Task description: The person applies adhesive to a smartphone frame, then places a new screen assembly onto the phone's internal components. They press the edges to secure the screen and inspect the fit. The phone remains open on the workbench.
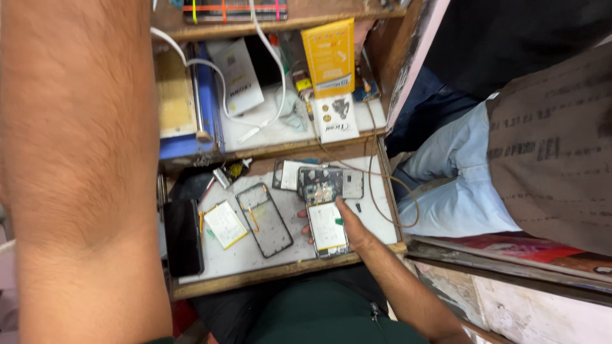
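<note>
My right hand (pixel 354 228) grips an opened phone (pixel 325 213) by its right edge, thumb across the lower side. The phone lies on a white work mat (pixel 245 255) with its back off, showing a white battery and a dark circuit board. My left forearm fills the left of the view close to the camera, and its hand is out of frame. To the left of the phone lie a black phone frame (pixel 264 220), a white battery with yellow tape (pixel 224 224) and a black phone (pixel 183 237).
Behind the mat, a shelf holds a yellow package (pixel 329 57), a white package (pixel 336 118), white cables (pixel 223 95) and a blue machine (pixel 191 102). A thin brown wire (pixel 382 185) loops over the mat's right edge. Another person in light blue trousers (pixel 459 185) sits at the right.
</note>
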